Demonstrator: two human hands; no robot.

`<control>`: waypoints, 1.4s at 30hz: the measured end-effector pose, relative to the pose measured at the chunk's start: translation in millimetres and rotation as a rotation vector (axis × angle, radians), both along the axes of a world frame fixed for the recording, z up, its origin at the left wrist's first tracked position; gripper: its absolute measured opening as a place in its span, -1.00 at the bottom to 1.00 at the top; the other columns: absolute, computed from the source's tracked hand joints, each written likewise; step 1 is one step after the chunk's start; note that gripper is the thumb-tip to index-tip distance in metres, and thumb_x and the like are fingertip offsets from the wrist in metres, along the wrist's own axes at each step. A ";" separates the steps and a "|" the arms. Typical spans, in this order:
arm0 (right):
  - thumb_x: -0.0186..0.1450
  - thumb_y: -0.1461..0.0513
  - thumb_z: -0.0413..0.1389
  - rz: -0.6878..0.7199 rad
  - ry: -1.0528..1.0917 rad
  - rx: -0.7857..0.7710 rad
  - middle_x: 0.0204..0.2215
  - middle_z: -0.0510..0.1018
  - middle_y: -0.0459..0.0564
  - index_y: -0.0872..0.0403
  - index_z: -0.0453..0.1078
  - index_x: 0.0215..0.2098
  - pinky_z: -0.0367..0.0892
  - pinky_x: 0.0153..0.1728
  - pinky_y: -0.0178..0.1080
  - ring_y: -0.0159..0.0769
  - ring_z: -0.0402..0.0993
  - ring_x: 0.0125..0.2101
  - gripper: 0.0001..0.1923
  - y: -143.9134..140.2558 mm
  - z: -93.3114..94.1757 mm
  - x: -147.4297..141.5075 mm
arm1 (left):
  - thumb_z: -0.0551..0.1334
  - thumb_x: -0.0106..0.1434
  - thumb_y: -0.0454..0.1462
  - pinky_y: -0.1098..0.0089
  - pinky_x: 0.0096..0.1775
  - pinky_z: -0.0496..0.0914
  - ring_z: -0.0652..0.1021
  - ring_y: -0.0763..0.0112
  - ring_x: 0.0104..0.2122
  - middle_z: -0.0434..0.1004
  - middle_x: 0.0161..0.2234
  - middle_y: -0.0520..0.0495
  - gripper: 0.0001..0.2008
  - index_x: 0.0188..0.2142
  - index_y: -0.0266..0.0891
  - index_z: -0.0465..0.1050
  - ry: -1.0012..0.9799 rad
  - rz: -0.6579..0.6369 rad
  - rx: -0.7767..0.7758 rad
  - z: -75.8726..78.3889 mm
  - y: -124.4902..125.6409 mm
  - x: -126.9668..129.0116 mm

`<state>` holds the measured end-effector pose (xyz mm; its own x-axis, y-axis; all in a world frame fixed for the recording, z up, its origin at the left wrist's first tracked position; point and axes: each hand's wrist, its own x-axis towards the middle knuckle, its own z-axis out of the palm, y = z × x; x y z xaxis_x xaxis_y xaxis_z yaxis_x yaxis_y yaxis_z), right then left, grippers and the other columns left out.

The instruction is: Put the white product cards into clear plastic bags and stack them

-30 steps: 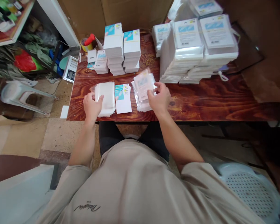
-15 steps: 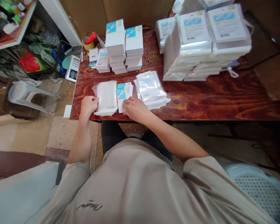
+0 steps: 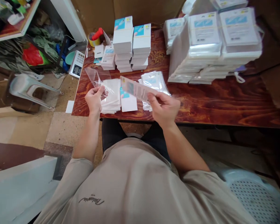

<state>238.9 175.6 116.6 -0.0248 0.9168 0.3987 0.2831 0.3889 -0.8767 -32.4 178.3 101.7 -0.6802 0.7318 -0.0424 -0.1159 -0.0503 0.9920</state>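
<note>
My left hand (image 3: 94,99) pinches a clear plastic sleeve (image 3: 96,78), lifted above the pile of empty sleeves (image 3: 111,99) at the table's front edge. My right hand (image 3: 164,107) holds a printed card (image 3: 135,88) by one end, raised and tilted over the small stack of cards (image 3: 128,102). The card's free end points toward the sleeve; the two are apart. Just behind my right hand lies a pile of bagged cards (image 3: 154,82).
On the wooden table (image 3: 224,99) stand tall stacks of white cards (image 3: 132,43) at the back middle and large stacks of bagged packs (image 3: 214,43) at the back right. A scale (image 3: 76,63), a tape roll (image 3: 94,39), and a grey chair (image 3: 25,90) sit to the left.
My right hand left the bagged pile, went to the card stack and lifted one card. My left hand picked a clear sleeve off its pile and raised it.
</note>
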 end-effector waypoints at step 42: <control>0.05 -0.22 0.39 0.255 0.112 -0.251 -0.51 0.52 -0.08 0.06 0.43 -0.44 0.34 -0.48 -0.27 -0.37 0.39 -0.50 -0.44 12.9 -6.4 -17.4 | 0.55 0.05 -0.11 0.29 -0.32 0.63 0.69 0.18 -0.23 0.67 -0.09 -0.16 -0.56 -0.11 -0.20 0.59 -0.078 -0.547 -0.044 14.8 -49.3 77.0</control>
<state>221.5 188.5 110.2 -0.2335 0.9564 0.1752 0.1017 0.2033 -0.9738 44.6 129.0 116.4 -0.1952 0.9738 -0.1165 -0.1869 0.0797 0.9791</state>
